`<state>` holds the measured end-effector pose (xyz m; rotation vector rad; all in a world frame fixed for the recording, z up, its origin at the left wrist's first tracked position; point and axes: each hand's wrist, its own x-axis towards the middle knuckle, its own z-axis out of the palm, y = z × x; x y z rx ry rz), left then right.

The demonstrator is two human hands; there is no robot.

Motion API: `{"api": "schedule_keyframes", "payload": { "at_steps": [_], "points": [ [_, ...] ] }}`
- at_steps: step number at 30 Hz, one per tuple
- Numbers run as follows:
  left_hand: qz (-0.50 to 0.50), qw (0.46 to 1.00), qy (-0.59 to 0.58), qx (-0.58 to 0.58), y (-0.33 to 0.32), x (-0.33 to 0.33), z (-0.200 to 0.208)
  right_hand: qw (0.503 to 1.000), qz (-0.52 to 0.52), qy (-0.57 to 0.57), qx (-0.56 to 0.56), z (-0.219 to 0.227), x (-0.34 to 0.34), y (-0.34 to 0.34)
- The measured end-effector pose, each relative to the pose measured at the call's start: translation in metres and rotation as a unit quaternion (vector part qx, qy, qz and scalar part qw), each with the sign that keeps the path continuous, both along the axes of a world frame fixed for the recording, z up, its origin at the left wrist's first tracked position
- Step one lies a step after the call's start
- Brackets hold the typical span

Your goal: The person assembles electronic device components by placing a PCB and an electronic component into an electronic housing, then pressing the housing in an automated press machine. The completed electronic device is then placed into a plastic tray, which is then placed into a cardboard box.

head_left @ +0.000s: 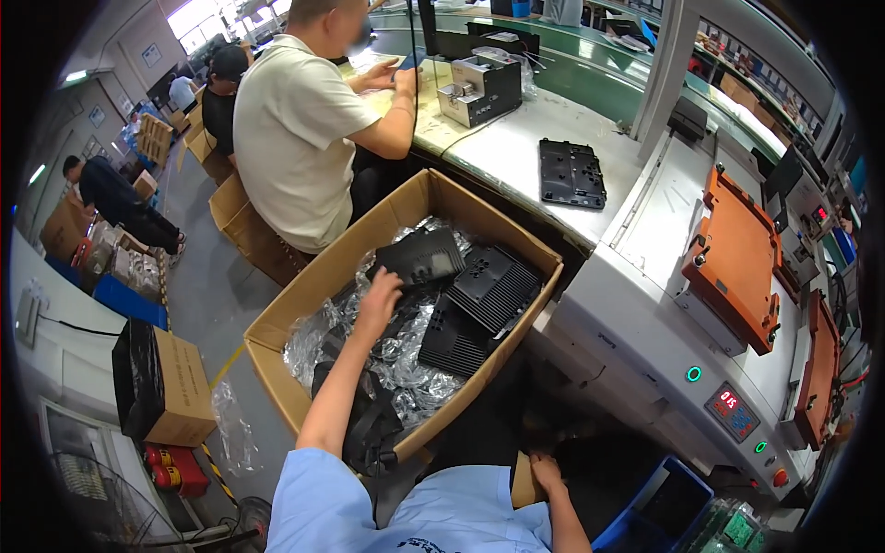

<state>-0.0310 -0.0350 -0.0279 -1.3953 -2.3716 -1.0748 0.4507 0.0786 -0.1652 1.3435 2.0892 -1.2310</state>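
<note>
My left hand [378,302] reaches into a big cardboard box [286,394]. Its fingers grip the near left edge of a black plastic panel [431,258]. Right of that panel lie more black ribbed panels: one [494,288] rests partly over another [454,341]. Crumpled clear plastic bags [401,361] fill the space around and under them. A dark strap-like bundle [371,419] hangs at the box's near left corner. Low by my lap, my right hand [547,472] rests beside a tan edge [525,481], fingers loosely extended and partly in shadow, with no object visible in it.
A grey machine [636,355] with orange fixtures [736,253] stands on the right. Another black panel [572,173] lies on the workbench [502,170]. A seated co-worker [295,138] is just beyond the box. A blue bin [659,507] sits at lower right.
</note>
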Motion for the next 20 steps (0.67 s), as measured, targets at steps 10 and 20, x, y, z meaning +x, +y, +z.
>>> {"api": "schedule_keyframes", "payload": {
  "at_steps": [10, 20],
  "points": [
    [0.347, 0.722, -0.533, 0.271, -0.007, -0.016, -0.031, 1.000, -0.001, 0.009, -0.005, 0.004, -0.001, -0.001],
    [0.353, 0.845, -0.401, -0.014, 0.071, -0.028, -0.029, 0.999, -0.008, -0.019, -0.038, 0.022, -0.005, 0.004]
  ]
}}
